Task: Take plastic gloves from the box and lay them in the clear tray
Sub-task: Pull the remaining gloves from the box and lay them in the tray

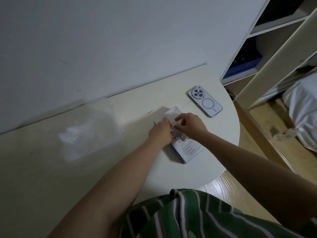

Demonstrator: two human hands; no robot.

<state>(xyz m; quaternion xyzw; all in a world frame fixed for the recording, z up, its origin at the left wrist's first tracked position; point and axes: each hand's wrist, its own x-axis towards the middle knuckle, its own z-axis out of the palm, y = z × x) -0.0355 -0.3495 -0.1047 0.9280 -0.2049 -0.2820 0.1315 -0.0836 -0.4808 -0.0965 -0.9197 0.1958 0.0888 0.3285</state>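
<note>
A white and blue glove box [187, 150] with a hand outline printed on it lies flat on the cream table [51, 169]. My left hand [161, 132] rests on the box's left side, fingers curled at its opening. My right hand [190, 125] pinches a bit of clear plastic glove [176, 124] at the opening. A clear tray [89, 133] sits to the left, holding crumpled transparent gloves [72, 134].
A white phone [205, 101] lies face down behind the box, near the table's rounded right edge. A wall runs along the table's back. White shelving [267, 48] and bedding [303, 114] stand at the right over a wooden floor.
</note>
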